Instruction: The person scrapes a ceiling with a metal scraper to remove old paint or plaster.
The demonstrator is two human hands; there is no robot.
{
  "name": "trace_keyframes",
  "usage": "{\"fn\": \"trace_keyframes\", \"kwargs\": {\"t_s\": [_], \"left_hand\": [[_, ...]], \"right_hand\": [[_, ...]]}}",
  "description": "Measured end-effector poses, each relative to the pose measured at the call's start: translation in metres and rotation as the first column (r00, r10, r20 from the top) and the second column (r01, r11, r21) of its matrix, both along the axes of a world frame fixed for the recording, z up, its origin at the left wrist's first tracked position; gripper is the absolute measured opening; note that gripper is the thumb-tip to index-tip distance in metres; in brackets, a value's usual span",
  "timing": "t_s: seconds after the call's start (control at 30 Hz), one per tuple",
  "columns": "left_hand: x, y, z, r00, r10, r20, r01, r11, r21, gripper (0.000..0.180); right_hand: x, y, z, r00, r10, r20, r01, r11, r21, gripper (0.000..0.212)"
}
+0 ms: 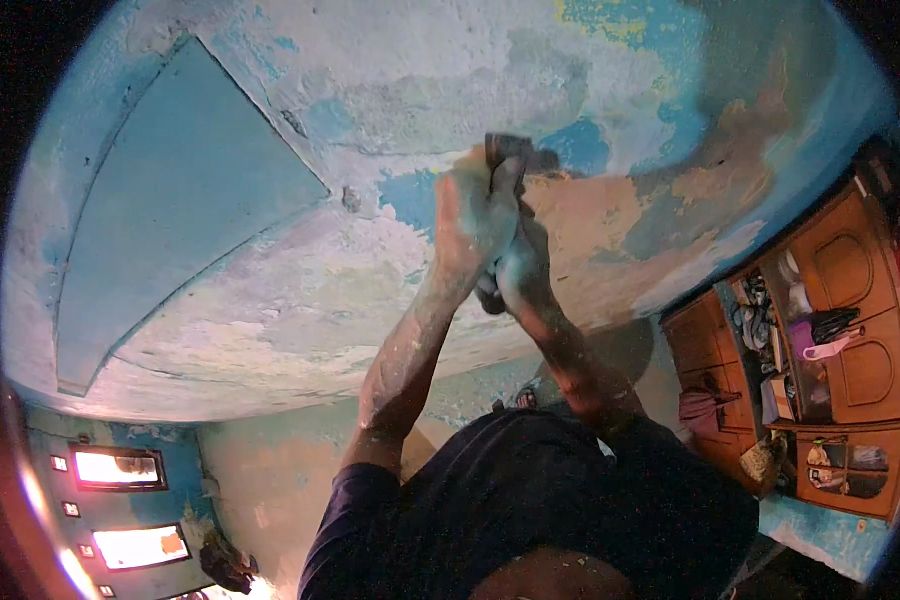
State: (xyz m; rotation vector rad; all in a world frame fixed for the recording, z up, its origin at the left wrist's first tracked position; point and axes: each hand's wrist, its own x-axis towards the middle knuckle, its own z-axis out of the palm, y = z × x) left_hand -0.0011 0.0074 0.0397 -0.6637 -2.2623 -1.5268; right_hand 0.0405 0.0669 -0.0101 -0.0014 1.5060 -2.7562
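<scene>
A dark tool [507,146], judged stiff and head-heavy, is being gripped by the closed left hand [467,222] and right hand [527,268]; its handle [489,300] is being preferred for holding.

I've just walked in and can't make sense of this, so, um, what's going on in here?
A person in a dark shirt has both arms raised toward a wall with patchy, worn paint in blue, white and tan. The left hand and right hand are closed together around a dark hand tool. Its head is at the wall, though I can't tell whether it touches. A wooden cabinet stands off to the right.
</scene>
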Motion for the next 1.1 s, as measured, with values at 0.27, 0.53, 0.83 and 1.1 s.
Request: {"fn": "trace_keyframes", "kwargs": {"t_s": [0.27, 0.53, 0.83, 1.1], "left_hand": [[0.005, 0.006, 0.009, 0.994, -0.041, 0.104, 0.033, 0.997, 0.072, 0.014], [0.006, 0.015, 0.019, 0.993, -0.045, 0.11, 0.04, 0.998, 0.042, 0.014], [0.0, 0.027, 0.016, 0.998, -0.054, -0.045, 0.056, 0.998, 0.042, 0.015], [-0.011, 0.04, 0.019, 0.994, -0.1, -0.05, 0.106, 0.983, 0.151, 0.016]], "right_hand": [[0.002, 0.005, 0.005, 1.0, -0.02, 0.008, 0.02, 1.0, 0.003, 0.031], [-0.007, 0.013, 0.006, 0.998, -0.053, 0.023, 0.049, 0.988, 0.144, 0.039], [-0.009, 0.021, 0.018, 0.964, -0.251, -0.092, 0.261, 0.957, 0.129, 0.031], [-0.016, 0.036, 0.018, 0.95, -0.278, -0.145, 0.299, 0.941, 0.16, 0.031]]}}
